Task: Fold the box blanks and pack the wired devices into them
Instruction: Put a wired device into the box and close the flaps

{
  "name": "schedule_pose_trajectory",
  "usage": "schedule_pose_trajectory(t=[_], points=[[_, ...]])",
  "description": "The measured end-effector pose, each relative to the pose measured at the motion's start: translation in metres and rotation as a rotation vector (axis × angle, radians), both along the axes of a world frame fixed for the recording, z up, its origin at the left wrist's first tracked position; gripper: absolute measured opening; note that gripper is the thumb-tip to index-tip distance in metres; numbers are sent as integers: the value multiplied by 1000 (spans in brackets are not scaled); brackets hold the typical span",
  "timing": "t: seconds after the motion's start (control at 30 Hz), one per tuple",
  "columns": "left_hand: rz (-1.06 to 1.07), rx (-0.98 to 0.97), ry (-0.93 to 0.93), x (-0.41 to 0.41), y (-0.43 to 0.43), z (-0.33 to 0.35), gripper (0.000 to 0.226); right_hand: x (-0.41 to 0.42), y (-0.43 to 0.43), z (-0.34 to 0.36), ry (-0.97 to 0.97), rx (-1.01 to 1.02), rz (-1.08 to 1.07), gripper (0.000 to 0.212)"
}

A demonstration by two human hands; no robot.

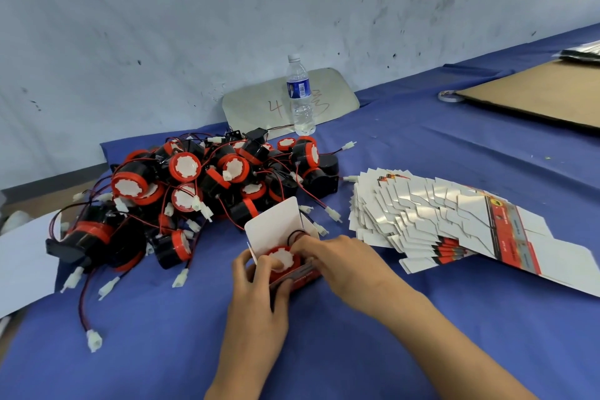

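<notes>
A round black device with a red-and-white face [280,260] sits face-up in a small red-and-white cardboard box [292,273] on the blue cloth-covered table [422,146]. The left hand [259,279] grips the box; the right hand [337,261], nearer its upright white lid flap [276,227], pinches the looped black wire [296,235] at the far edge.

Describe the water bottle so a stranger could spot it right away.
On the blue table, look to the far edge by the grey wall. Behind the pile of red-and-black wired devices stands the water bottle, upright: the only clear plastic thing there, white-capped, blue-labelled.
</notes>
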State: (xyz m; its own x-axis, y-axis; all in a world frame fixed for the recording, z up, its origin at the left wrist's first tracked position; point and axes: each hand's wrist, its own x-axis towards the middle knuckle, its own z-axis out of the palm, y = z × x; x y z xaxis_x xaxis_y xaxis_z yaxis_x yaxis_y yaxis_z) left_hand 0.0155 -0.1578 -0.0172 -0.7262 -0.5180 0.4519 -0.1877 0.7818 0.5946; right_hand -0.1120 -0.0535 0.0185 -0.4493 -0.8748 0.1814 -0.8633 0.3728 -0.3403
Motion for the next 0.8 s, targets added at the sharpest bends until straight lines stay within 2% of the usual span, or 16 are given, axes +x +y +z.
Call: schedule_pose_trajectory(t=[0.17, 0.3, 0.47, 0.63, 0.73, 0.8], points=[[-34, -43, -7, 0, 2, -1, 47, -1, 2, 4, 70, 31, 36, 53], [-55, -53, -45, 1, 0, -1, 31, 7, 6, 3, 154, 82, -10, 54], [-62, -50, -80, 0, 4, -1, 21, 16, 0, -1, 69, 64, -65, 47], [-48, -35, -63, -1, 5, 0, 22, 9, 3, 5, -180, -70, -53, 35], [-41, -38, -68, -1, 4, 0, 23, 10, 4, 10, -168, -59, -50, 34], [-46, -42, -73, -1, 4, -1, 24, 12, 4, 11, -74, -29, -79, 33]])
